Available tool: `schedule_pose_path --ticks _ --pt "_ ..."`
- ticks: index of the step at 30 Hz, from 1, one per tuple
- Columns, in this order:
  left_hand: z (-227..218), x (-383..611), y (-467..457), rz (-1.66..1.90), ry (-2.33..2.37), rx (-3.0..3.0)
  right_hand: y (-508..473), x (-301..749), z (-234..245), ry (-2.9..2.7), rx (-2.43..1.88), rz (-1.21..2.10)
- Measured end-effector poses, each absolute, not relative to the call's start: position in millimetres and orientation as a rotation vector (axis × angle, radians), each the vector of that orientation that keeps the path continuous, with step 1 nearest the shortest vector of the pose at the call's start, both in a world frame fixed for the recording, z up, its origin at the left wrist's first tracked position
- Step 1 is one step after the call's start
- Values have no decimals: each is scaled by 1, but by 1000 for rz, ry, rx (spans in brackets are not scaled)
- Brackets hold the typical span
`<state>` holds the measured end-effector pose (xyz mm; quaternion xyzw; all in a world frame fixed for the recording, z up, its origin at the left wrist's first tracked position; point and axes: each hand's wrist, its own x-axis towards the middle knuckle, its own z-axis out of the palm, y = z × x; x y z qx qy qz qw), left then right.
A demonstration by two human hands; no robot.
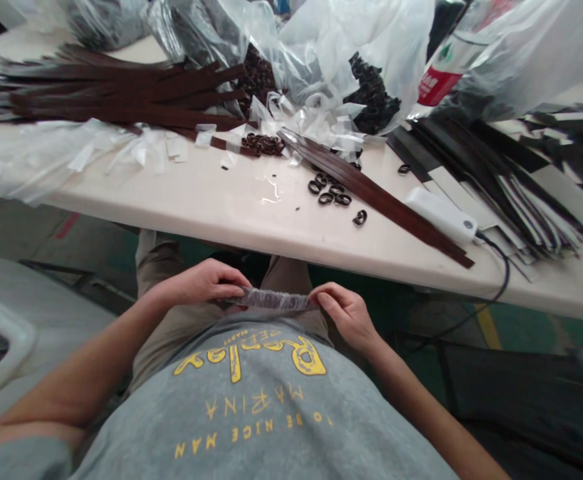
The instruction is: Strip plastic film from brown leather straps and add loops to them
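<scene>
Over my lap, a dark strip in a crinkled clear plastic sleeve [279, 299] stretches between my two hands. My left hand [211, 281] pinches its left end between thumb and fingers. At the right end, my right hand [344, 310] grips it with thumb and index finger. The plastic is bunched along the strip's length, and what lies inside shows only dimly. Both hands are just below the table's front edge. On the table beyond them lie several dark strap loops [329, 190] and a few long brown leather straps [371, 193].
A pale table [196, 200] spans the view. Brown straps [121, 87] and clear plastic sleeves [86, 157] lie at left. Black straps [491, 180], a white corded device [441, 213] and a red-labelled bottle [441, 83] are at right. Plastic bags [321, 40] stand behind.
</scene>
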<state>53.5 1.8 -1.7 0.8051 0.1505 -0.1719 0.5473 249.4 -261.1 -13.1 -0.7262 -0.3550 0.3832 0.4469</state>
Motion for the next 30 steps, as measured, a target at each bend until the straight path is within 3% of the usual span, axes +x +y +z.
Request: schedule_pose_path --ticks 2,7,21,30 --pt "2 68 -9 -424 289 1891 -236 243 -7 -1108 -1778 861" --pt "12 87 -13 -316 234 1975 -189 227 -13 -1470 -1802 1063" --pt "12 50 36 -158 693 1501 -222 265 -24 -1270 -1807 1203" --pt "-2 85 -27 135 741 1280 -187 230 -27 -1151 -1633 729"
